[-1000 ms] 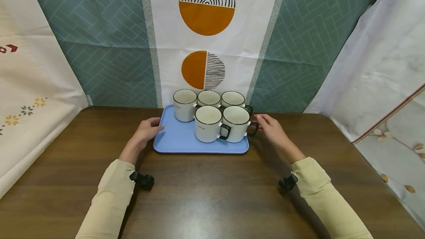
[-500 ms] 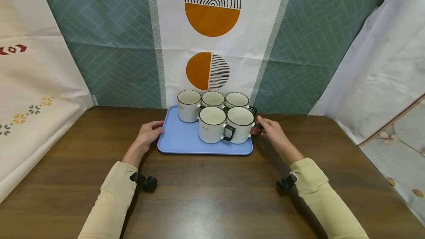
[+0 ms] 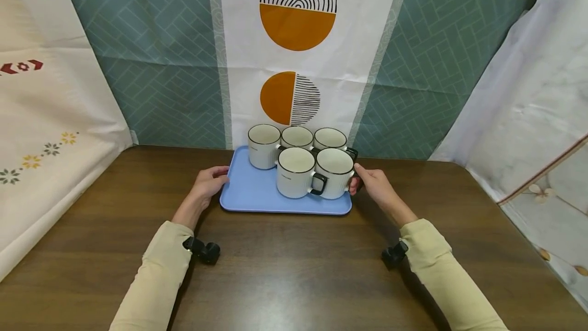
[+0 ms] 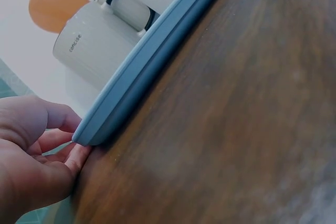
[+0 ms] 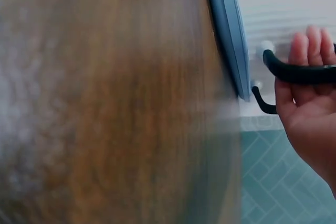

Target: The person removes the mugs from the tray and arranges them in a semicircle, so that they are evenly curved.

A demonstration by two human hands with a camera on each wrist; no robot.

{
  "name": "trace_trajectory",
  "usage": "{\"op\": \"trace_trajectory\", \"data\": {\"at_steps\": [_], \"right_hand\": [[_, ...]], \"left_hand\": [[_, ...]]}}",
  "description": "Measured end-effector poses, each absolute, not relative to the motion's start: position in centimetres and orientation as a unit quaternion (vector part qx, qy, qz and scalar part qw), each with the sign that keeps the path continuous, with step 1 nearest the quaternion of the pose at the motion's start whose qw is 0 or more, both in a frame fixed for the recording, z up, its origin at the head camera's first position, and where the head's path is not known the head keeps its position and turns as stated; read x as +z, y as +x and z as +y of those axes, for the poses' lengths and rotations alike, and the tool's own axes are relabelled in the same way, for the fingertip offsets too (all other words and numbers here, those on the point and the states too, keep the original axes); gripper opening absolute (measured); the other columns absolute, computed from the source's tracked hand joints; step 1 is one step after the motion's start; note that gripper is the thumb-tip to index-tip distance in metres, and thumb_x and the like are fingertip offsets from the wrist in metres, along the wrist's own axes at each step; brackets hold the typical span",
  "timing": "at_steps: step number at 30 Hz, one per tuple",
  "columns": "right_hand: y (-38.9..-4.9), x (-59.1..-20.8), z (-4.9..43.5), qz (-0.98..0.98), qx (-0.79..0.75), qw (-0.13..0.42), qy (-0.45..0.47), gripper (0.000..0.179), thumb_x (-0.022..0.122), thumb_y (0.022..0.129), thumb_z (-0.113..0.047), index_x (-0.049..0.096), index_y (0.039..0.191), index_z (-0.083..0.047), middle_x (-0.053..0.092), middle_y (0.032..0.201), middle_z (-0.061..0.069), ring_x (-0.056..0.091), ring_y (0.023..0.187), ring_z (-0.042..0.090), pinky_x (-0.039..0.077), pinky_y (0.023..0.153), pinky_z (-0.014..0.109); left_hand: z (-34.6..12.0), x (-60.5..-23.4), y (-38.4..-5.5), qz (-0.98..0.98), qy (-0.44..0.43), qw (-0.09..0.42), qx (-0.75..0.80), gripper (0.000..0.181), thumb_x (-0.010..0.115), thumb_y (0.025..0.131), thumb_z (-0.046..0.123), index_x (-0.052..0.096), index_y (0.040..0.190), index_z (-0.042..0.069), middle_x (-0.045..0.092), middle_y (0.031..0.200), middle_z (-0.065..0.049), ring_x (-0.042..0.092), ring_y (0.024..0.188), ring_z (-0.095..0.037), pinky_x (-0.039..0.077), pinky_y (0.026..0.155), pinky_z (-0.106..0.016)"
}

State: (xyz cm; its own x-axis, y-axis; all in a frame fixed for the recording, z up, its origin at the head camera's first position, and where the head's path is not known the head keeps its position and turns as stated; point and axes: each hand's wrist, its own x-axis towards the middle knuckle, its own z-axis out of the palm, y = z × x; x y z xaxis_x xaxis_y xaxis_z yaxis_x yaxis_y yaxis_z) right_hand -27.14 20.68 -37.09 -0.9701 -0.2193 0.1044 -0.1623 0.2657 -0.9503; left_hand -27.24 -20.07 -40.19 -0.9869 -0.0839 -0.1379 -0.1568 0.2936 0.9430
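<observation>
Several white mugs with dark rims and black handles stand upright in two rows on a blue tray (image 3: 248, 193) at the table's back edge. My left hand (image 3: 206, 186) pinches the tray's left rim; in the left wrist view its fingers meet the tray corner (image 4: 94, 132), beside a mug (image 4: 92, 45) lettered "concise". On the other side, my right hand (image 3: 374, 183) holds the front right mug (image 3: 334, 178) by its handle. The right wrist view has fingers passing through the black handle (image 5: 304, 74). That mug sits on the tray, touching or nearly touching the front middle mug (image 3: 295, 175).
The brown wooden table (image 3: 285, 264) stretches forward of the tray. Behind it hang a green cloth (image 3: 161, 65) and a white panel (image 3: 239, 24) with orange half circles. Pale curtains (image 3: 59, 91) flank both sides. Each wrist wears a small black camera (image 3: 209, 253).
My right hand has moved in from beside the front right mug's handle and taken hold of it. The left hand stays on the tray rim. The head view has shifted slightly.
</observation>
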Motion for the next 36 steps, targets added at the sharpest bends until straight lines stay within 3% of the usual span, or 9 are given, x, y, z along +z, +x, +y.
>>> {"op": "trace_trajectory", "data": {"at_steps": [6,13,24,36], "right_hand": [[-27.2,-37.4,21.1,0.786,-0.596,0.066,-0.151,0.045,0.043,0.104,-0.026,0.054,0.067,-0.003,0.047,0.060,0.002,0.046,0.060,0.013,0.040,0.059,0.027],[-27.1,-37.1,21.1,0.727,-0.656,0.103,-0.177,0.037,0.038,0.103,-0.012,0.051,0.070,-0.004,0.042,0.066,0.003,0.040,0.062,0.013,0.034,0.059,0.024],[-26.9,-37.6,20.0,0.705,-0.699,0.051,-0.111,0.043,0.037,0.100,-0.005,0.032,0.058,-0.009,0.031,0.060,-0.001,0.032,0.057,0.010,0.028,0.056,0.020],[-26.3,-37.4,18.9,0.660,-0.749,-0.017,-0.063,0.044,0.041,0.095,-0.003,0.032,0.052,-0.010,0.029,0.050,-0.005,0.032,0.047,0.009,0.039,0.057,0.024]], "left_hand": [[-20.1,-40.1,-27.2,0.802,-0.076,0.034,0.591,0.046,0.047,0.094,0.000,0.042,0.139,-0.010,0.041,0.140,-0.028,0.040,0.126,-0.036,0.036,0.106,-0.044],[-20.2,-40.0,-27.3,0.800,-0.080,0.037,0.594,0.046,0.048,0.095,0.001,0.043,0.140,-0.008,0.041,0.140,-0.027,0.040,0.125,-0.036,0.035,0.106,-0.044],[-20.1,-40.2,-27.0,0.800,-0.080,0.038,0.594,0.046,0.048,0.096,0.002,0.043,0.140,-0.007,0.042,0.139,-0.027,0.040,0.125,-0.035,0.035,0.106,-0.043],[-20.2,-40.5,-27.0,0.795,-0.073,0.028,0.601,0.045,0.049,0.095,0.000,0.044,0.139,-0.009,0.045,0.136,-0.028,0.044,0.122,-0.034,0.037,0.105,-0.043]]}}
